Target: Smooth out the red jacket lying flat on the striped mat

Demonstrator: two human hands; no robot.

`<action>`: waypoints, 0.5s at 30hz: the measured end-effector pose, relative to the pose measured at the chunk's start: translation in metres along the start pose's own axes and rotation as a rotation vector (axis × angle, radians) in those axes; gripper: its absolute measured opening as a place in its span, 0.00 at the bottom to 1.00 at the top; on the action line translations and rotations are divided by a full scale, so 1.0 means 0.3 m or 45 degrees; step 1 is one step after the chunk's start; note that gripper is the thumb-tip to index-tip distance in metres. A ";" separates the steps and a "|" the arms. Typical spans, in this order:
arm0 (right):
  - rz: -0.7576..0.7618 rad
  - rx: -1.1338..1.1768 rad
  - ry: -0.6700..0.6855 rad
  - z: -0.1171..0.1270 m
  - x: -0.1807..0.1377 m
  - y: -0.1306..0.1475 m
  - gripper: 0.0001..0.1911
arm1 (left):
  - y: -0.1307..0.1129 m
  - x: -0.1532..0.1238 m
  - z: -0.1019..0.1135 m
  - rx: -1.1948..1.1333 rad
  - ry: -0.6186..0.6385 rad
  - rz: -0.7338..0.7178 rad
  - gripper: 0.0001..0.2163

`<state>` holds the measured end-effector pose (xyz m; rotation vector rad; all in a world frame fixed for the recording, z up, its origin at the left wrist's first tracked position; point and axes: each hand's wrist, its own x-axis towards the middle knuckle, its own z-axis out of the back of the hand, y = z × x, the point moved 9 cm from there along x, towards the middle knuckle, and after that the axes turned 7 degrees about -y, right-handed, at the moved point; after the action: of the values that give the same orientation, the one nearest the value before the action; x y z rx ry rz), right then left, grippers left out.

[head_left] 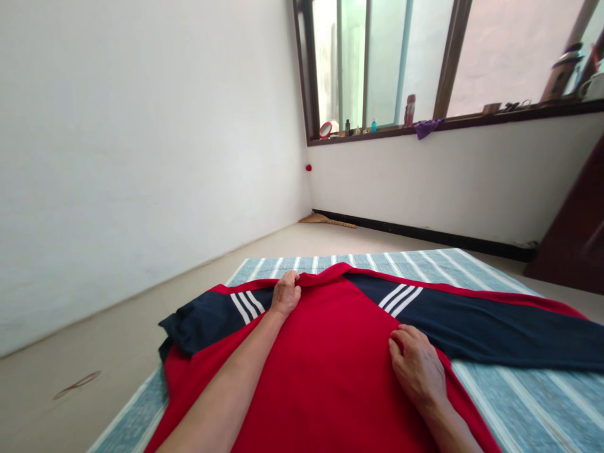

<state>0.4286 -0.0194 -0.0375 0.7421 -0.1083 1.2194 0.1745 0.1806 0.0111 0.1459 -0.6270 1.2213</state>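
A red long-sleeved sports top [325, 371] with navy sleeves and white shoulder stripes lies spread over a blue-and-white striped cloth [523, 402]. At its upper edge, left of the collar [337, 270], my left hand [286, 292] is closed on the fabric. My right hand [419, 365] lies on the right side of the body, below the stripes, with curled fingers gathering a bit of red cloth. The left sleeve [202, 324] is bunched up; the right sleeve [514, 327] stretches out to the frame's right edge. The top's lower end is out of frame.
A white wall [141, 126] rises on the left. A straw broom [325, 219] lies on the floor in the corner. Bottles, a round mirror [325, 129] and a purple cloth [428, 128] sit along the windowsill. A thin loop of cord [78, 384] lies on the floor at left.
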 end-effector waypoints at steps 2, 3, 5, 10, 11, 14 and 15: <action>0.018 -0.003 -0.001 -0.001 -0.001 0.004 0.13 | -0.006 -0.024 0.001 -0.030 -0.011 -0.067 0.13; 0.029 -0.005 -0.002 -0.002 -0.001 0.005 0.14 | -0.010 -0.032 0.001 -0.041 -0.014 -0.091 0.14; 0.044 -0.007 -0.013 0.000 -0.002 0.007 0.14 | -0.014 -0.039 0.000 -0.051 -0.016 -0.116 0.14; 0.056 0.018 -0.007 0.001 -0.001 0.009 0.14 | -0.005 -0.007 -0.001 -0.001 0.021 -0.053 0.11; 0.058 0.023 -0.004 0.001 0.000 0.011 0.13 | 0.000 0.007 -0.003 0.022 0.041 -0.024 0.10; 0.055 0.032 -0.012 0.005 0.003 0.013 0.13 | 0.019 0.056 -0.011 0.112 0.126 0.094 0.07; 0.053 0.035 -0.015 0.007 0.004 0.014 0.13 | 0.024 0.071 -0.015 0.145 0.161 0.138 0.08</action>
<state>0.4260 -0.0190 -0.0335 0.7742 -0.1179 1.2586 0.1738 0.2028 0.0168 0.1297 -0.4600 1.3604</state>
